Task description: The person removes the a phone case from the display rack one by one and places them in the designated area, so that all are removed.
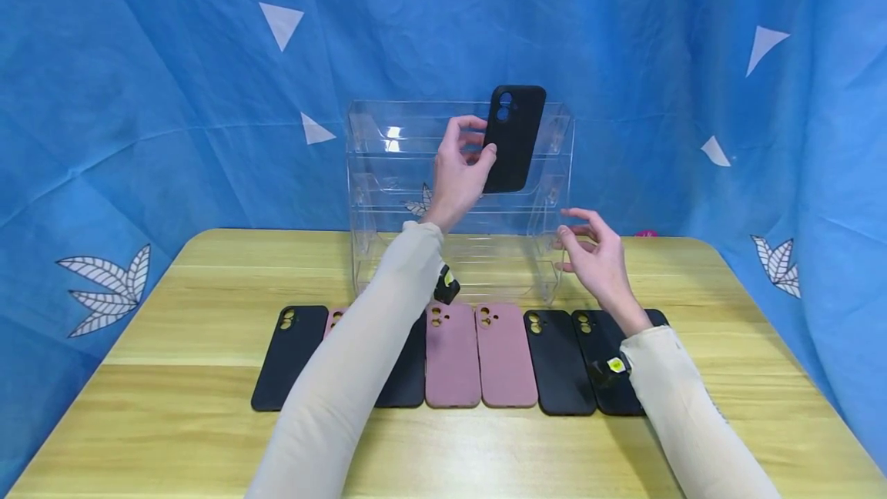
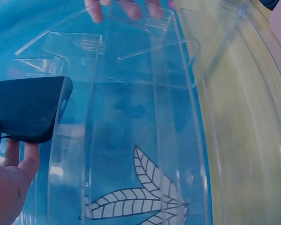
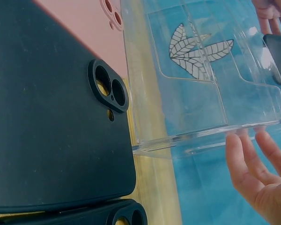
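My left hand [image 1: 460, 172] pinches a black phone case [image 1: 516, 138] by its left edge, thumb on the back. The case is upright with a slight tilt, in front of the upper right of a clear acrylic tiered rack [image 1: 457, 249]. In the left wrist view, the black case [image 2: 25, 108] lies between the thumb and fingers of that hand [image 2: 11, 180]. My right hand [image 1: 597, 252] is beside the rack's right side, holding nothing. Its loosely bent fingers [image 3: 267, 152] are at the side panel in the right wrist view; whether they touch it I cannot tell.
Along the table [image 1: 173, 437], in front of the rack, lies a row of several black and pink phone cases, among them a pink case [image 1: 508, 360] and a black case [image 1: 560, 364]. Both forearms partly cover the row. A blue curtain [image 1: 208, 98] hangs behind.
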The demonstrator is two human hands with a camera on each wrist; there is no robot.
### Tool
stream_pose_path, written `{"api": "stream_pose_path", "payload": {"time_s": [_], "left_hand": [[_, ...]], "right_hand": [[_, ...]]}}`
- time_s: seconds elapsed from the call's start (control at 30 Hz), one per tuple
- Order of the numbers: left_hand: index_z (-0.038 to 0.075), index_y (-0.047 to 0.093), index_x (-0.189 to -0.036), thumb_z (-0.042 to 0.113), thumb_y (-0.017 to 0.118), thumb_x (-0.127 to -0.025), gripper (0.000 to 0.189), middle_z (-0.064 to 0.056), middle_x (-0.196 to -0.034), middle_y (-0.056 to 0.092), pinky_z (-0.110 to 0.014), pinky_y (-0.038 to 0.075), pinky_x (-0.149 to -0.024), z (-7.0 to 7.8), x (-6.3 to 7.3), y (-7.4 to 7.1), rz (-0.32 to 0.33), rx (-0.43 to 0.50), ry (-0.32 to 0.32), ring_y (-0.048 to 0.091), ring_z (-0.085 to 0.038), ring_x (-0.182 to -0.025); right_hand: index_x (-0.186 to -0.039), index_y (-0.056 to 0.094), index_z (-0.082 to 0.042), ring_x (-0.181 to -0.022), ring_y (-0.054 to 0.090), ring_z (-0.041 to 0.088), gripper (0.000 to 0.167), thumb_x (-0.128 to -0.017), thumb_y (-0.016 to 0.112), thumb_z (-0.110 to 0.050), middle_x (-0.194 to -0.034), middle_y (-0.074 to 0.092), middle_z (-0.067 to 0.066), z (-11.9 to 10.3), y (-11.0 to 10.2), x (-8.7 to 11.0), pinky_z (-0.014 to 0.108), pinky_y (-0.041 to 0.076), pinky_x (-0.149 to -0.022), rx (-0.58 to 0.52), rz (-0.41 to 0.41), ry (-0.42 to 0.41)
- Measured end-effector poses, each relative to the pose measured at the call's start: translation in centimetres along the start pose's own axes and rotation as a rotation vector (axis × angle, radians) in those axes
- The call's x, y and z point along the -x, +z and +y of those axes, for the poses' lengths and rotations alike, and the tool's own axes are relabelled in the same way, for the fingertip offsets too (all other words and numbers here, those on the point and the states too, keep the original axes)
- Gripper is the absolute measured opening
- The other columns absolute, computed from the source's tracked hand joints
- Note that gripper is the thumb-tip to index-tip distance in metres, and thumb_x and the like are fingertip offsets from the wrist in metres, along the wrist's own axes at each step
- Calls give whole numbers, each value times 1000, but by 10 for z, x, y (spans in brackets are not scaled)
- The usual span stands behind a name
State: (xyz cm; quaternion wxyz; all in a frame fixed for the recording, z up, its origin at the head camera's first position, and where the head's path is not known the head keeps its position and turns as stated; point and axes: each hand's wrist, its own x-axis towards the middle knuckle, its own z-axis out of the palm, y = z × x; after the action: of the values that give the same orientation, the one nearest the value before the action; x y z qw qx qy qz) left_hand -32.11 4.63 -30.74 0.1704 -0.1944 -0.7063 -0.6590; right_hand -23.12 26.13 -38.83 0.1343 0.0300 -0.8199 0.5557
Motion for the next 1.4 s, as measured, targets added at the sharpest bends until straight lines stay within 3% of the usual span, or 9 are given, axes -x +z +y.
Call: {"api": "stream_pose_path", "payload": {"time_s": [0.27, 0.43, 0.9, 1.23, 1.4], "left_hand": [[10, 55, -127, 5, 65, -98, 31, -14, -113, 68, -33, 61, -86, 3, -2, -5, 20, 83, 3, 68, -24, -95], [10, 55, -126, 4, 65, -98, 31, -15, -112, 68, -34, 62, -84, 3, 0, -9, 23, 127, -24, 70, -25, -87], [12, 57, -128, 3, 65, -97, 33, -15, -108, 69, -35, 62, -82, 0, 6, -21, 12, 162, -42, 70, -25, -76], [13, 56, -131, 4, 65, -98, 36, -14, -106, 69, -34, 62, -77, -3, 16, -35, -5, 167, -30, 73, -22, -77], [15, 55, -131, 5, 65, -98, 36, -9, -104, 68, -32, 62, -76, -5, 22, -43, -10, 187, -54, 72, -19, -77]], "right_hand": [[-147, 50, -10, -90, 72, 2, 45, -106, 55, -29, -125, 60, 22, 0, 0, 0, 27, 64, -67, -3, 3, -2], [-147, 50, -8, -89, 72, 1, 46, -106, 55, -28, -124, 60, 21, 0, -1, 0, 27, 64, -67, -6, 2, -9], [-147, 48, -6, -89, 72, 1, 46, -107, 54, -27, -123, 60, 20, 3, -2, -4, 29, 64, -67, -3, 1, -15], [-148, 49, -9, -89, 72, 1, 46, -107, 54, -28, -125, 60, 21, 2, -2, -5, 28, 64, -67, -4, -3, -9], [-148, 49, -10, -89, 71, 1, 46, -107, 54, -29, -127, 60, 22, 2, -2, -5, 27, 64, -67, -1, -3, -6]]}}
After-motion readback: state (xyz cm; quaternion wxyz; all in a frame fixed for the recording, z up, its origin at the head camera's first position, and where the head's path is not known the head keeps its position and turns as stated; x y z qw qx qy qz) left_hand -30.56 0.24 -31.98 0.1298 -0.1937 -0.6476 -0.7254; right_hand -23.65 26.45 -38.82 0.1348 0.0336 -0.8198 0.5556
